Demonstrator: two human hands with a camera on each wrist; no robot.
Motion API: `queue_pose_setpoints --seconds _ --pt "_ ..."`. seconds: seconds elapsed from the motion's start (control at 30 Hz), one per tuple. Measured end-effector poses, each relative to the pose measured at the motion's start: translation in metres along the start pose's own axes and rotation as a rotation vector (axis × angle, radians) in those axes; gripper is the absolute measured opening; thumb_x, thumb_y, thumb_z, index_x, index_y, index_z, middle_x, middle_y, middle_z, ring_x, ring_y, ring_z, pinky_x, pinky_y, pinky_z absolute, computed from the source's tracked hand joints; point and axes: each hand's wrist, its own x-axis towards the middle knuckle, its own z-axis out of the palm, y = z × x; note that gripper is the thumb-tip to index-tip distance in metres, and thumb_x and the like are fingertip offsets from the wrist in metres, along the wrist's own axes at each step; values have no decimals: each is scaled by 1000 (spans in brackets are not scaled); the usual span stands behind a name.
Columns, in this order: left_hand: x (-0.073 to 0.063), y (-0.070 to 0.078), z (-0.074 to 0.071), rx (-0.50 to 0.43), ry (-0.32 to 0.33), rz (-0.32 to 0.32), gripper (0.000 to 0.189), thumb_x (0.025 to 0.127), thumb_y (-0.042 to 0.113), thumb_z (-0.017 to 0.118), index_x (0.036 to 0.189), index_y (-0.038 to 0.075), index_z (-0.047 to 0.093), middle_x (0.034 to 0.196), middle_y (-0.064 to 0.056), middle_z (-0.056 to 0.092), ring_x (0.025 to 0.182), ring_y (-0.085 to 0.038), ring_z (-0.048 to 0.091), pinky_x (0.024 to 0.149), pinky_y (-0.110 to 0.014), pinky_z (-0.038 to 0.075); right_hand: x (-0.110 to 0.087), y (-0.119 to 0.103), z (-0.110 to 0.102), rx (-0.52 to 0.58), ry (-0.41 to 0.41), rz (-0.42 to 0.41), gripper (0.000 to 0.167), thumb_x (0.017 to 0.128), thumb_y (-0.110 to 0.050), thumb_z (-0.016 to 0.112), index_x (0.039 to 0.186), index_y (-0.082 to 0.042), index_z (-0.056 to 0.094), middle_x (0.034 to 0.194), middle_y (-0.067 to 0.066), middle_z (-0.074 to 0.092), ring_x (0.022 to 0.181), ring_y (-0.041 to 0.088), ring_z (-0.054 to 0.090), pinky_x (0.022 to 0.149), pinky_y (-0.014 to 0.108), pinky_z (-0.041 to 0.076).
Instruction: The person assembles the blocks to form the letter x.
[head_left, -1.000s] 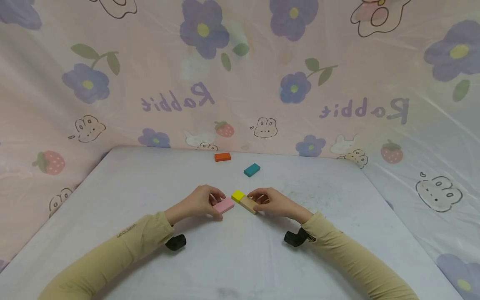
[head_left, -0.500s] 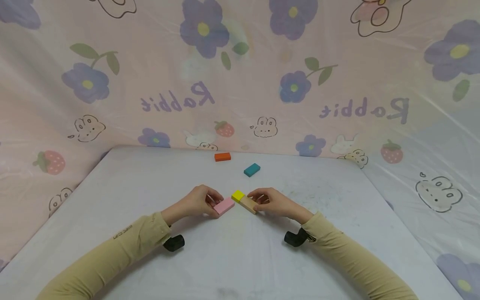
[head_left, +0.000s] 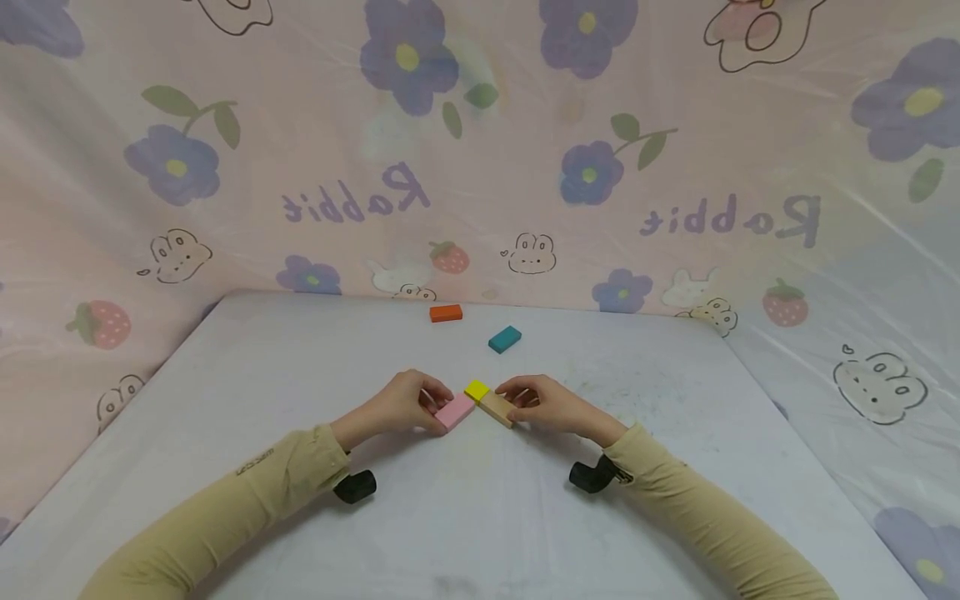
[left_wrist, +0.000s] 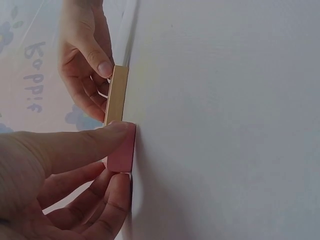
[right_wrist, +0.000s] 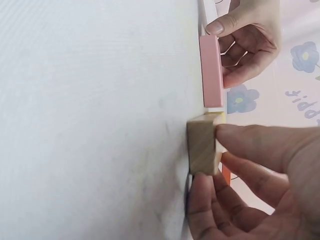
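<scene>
Head view: just left of the yellow block [head_left: 477, 392], the left hand [head_left: 407, 403] pinches a pink block [head_left: 456, 412]; right of the yellow block, the right hand [head_left: 552, 406] grips a wooden block [head_left: 496, 409] touching it.

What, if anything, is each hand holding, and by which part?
The left hand holds the pink block, the right hand the wooden block, each near its end away from the yellow block.

On the white table [head_left: 480, 517]: pink block [head_left: 457, 412] at the left hand [head_left: 401, 404], tan block [head_left: 497, 408] at the right hand [head_left: 553, 406], yellow block [head_left: 476, 392] between the hands, against the tan one, teal block [head_left: 505, 339] and orange block [head_left: 446, 313] beyond both hands
</scene>
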Motion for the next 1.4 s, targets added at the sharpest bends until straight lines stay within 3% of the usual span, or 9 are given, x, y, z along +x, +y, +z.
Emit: queue_pose_setpoints --seconds 0.63,0.9,1.13,1.4 --pt "2 2 2 -6 12 -22 43 69 13 87 107 2 70 87 -2 63 74 -16 56 66 -25 49 -2 -6 0 9 -4 -9 37 88 -5 66 124 2 58 106 14 60 92 24 56 80 36 48" --pt "14 1 -8 -142 -25 -193 25 89 19 69 110 6 70 89 -4 65 77 -18 62 67 -29 55 -12 -33 -4 20 -19 -14 35 88 1 63 122 8 57 106 21 59 91 29 55 78 36 47" --pt "22 -3 -11 -249 -55 -259 26 87 16 71 111 4 69 90 -8 67 75 -20 65 68 -30 56 -3 -6 1 6 1 -11 37 89 -6 66 124 1 59 106 13 60 91 23 55 82 36 47" --pt "28 0 -6 -186 -27 -247 27 79 12 79 103 3 71 84 -6 66 70 -18 60 65 -26 54 0 3 1 14 -3 -18 37 87 -9 69 123 -3 61 104 9 60 90 21 56 79 33 47"
